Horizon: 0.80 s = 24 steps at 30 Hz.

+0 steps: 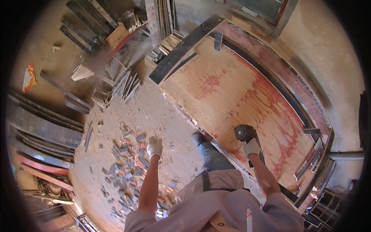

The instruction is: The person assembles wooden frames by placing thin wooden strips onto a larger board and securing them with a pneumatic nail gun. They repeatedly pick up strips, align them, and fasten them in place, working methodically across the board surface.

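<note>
Here, the gloved right hand (252, 148) grips a black power tool (244, 133), its head just beyond the hand, above a stained board (228, 91). The left hand (154, 147) looks curled near offcuts (125, 176); I cannot tell whether it holds anything. Well beyond it sits a cardboard box (117, 36), contents unclear.

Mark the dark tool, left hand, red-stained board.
Dark tool (243, 133): head view, on its bulky end.
Left hand (154, 147): head view, on the glove's middle.
Red-stained board (240, 94): head view, mid-surface.
</note>
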Tool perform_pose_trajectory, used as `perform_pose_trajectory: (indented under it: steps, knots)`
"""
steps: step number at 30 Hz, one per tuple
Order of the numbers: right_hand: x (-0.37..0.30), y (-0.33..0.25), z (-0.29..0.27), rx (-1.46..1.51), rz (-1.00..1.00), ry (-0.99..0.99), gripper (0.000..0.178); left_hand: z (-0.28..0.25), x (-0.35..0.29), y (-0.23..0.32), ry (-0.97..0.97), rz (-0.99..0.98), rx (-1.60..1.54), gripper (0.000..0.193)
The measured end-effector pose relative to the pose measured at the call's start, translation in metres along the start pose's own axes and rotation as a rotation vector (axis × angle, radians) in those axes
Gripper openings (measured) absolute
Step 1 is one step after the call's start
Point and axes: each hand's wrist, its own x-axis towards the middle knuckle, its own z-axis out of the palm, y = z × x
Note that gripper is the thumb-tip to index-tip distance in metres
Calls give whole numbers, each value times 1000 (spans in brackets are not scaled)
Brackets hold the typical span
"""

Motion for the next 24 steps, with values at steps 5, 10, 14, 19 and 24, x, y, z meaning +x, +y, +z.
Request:
perform_pose_trajectory:
  steps: [5, 10, 14, 19, 24]
  knots:
    - [89, -88, 37, 90, -3, 114, 80, 7, 124, 93, -29, 273, 222, 68]
    - [123, -140, 71, 43, 82, -22, 96, 39, 253, 125, 114, 541, 792, 73]
    - [97, -158, 78, -121, 212, 54, 93, 92, 330, 179, -82, 577, 703, 64]
    - [39, -206, 68, 411, 282, 191, 39, 120, 399, 243, -220, 667, 808, 60]
    - [-31, -282, 101, 805, 347, 115, 44, 98, 340, 283, -517, 893, 610, 37]
